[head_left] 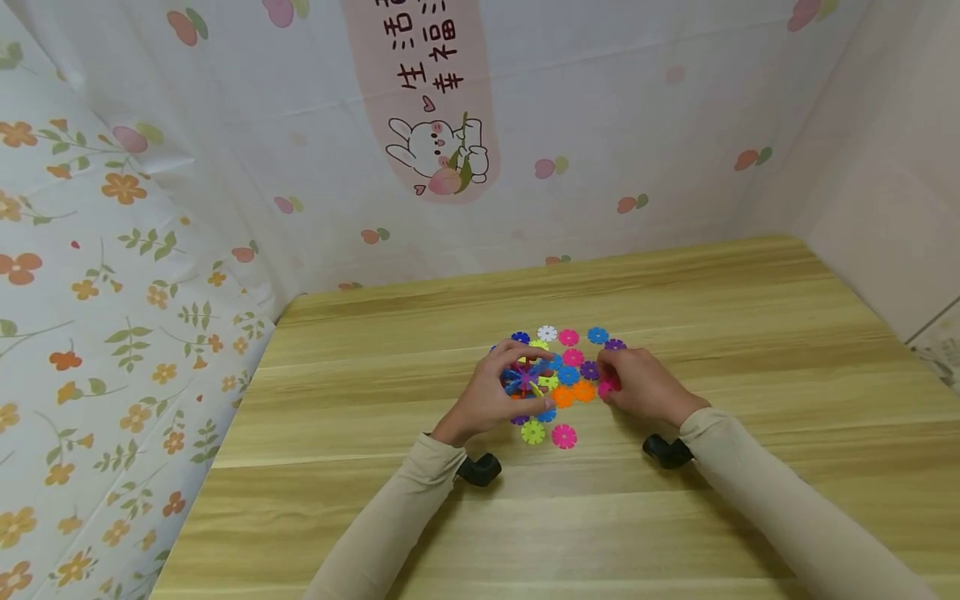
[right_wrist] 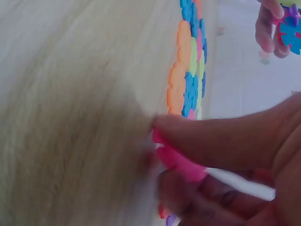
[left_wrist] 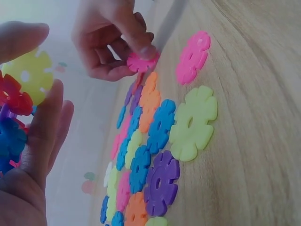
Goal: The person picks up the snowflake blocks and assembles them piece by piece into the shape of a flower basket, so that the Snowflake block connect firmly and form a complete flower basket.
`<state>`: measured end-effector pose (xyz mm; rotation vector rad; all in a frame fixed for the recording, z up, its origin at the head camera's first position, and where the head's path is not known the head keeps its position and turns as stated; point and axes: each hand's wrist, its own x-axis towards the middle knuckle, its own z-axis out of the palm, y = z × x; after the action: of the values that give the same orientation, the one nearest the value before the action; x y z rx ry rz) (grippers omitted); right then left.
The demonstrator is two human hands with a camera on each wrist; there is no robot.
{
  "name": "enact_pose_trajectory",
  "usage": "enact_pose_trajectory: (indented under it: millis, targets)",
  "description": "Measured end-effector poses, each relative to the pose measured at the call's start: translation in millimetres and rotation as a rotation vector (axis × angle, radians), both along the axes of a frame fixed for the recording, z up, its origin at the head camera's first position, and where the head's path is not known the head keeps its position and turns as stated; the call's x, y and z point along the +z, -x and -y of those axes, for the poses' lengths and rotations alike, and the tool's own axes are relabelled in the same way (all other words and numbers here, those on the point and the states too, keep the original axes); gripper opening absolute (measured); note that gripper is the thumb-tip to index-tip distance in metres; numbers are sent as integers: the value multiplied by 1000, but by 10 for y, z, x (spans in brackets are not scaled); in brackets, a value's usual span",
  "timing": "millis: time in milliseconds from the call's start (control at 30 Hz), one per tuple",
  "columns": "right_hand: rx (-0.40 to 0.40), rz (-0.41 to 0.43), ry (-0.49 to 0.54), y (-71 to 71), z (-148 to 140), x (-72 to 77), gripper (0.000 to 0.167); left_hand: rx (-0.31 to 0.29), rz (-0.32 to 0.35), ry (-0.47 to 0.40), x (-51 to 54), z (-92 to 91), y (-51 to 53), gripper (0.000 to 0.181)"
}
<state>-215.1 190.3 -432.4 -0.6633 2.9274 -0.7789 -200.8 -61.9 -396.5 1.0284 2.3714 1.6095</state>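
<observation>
A cluster of joined flower-shaped discs in yellow, red, blue and purple (head_left: pixel 525 379) is held in the curled fingers of my left hand (head_left: pixel 495 392), above the table. My right hand (head_left: pixel 647 387) pinches a pink disc (right_wrist: pixel 181 162) between thumb and fingers at the right edge of the loose discs. In the left wrist view that pink disc (left_wrist: pixel 142 63) is close to the tabletop. Loose orange (head_left: pixel 583 391), blue (head_left: pixel 567 375) and purple discs (left_wrist: pixel 162 182) lie flat between the hands.
A yellow-green disc (head_left: pixel 533 432) and another pink disc (head_left: pixel 565 436) lie at the near side of the group. White (head_left: pixel 547 333) and blue discs (head_left: pixel 597 335) lie at its far side. The wooden table (head_left: pixel 375 333) meets a patterned cloth (head_left: pixel 300 125) behind.
</observation>
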Motion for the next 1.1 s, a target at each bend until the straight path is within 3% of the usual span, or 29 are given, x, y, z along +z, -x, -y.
enact_pose_trajectory:
  millis: [133, 367, 500, 633, 867, 1100]
  targets:
    - [-3, 25, 76, -2, 24, -2, 18, -2, -8, -27, -41, -2, 15, 45]
    - [27, -22, 215, -38, 107, 54, 14, 23, -24, 2, -295, -18, 152, 46]
    - [51, -29, 318, -85, 176, 125, 14, 24, -30, 3, -362, -20, 190, 47]
    - [68, -41, 401, -132, 249, 181, 13, 31, -31, 14, -371, -34, 196, 46]
    - [69, -106, 488, -173, 332, 183, 13, 39, 25, 9, -359, -64, 177, 49]
    - [75, -228, 539, -190, 425, 159, 12, 42, 66, -10, -337, -82, 161, 49]
